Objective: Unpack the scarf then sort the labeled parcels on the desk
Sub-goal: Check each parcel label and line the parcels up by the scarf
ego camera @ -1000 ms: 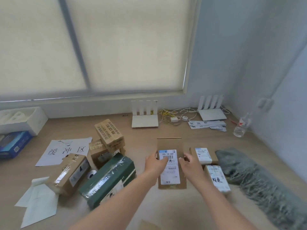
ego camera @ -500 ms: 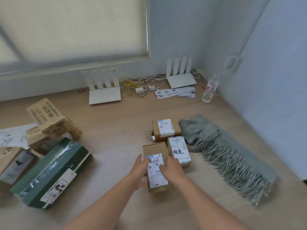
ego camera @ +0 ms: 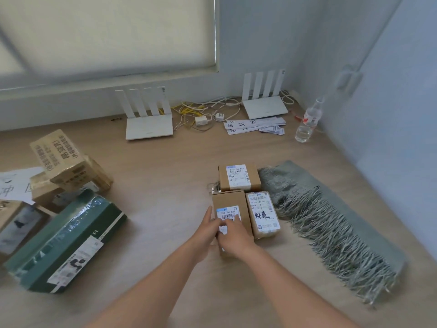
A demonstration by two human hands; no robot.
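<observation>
A small brown labeled parcel (ego camera: 229,201) lies flat on the wooden desk (ego camera: 165,176). My left hand (ego camera: 205,230) grips its left side and my right hand (ego camera: 234,235) rests on its label and near end. Two more labeled parcels touch it: one behind (ego camera: 238,177), one to the right with black handwriting (ego camera: 263,213). A grey-green fringed scarf (ego camera: 331,221) lies spread out on the desk right of the three parcels.
A green taped box (ego camera: 68,240) and a pile of brown cartons (ego camera: 63,166) sit at the left, with a written sheet (ego camera: 16,185). Two white routers (ego camera: 149,124) (ego camera: 264,107), cables, paper slips (ego camera: 253,125) and a water bottle (ego camera: 308,121) line the back wall.
The view swung to the right and down. The parcel in my hands came down onto the desk beside the handwritten parcel, and my right hand slid over its label.
</observation>
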